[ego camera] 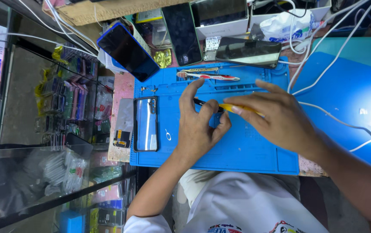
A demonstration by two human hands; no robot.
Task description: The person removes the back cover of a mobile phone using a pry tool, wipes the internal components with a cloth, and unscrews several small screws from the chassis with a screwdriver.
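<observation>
Right hand (276, 118) gripping thin yellow-handled tool (241, 108), left hand (200, 127) pinching its dark tip, over blue silicone work mat (246, 151), black-framed phone (146, 124) just beside

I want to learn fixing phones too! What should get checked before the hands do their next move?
1. Right hand holds the yellow-handled tool: ok.
2. Left hand pinches the tool's dark tip end: ok.
3. What sits under the left fingers: cannot tell, hidden.
4. Open phone frame lies flat on the blue mat, apart from both hands: ok.
5. Toothbrush rests in the mat's top tray: ok.
6. White cable lies beside the right wrist: not ok.
</observation>
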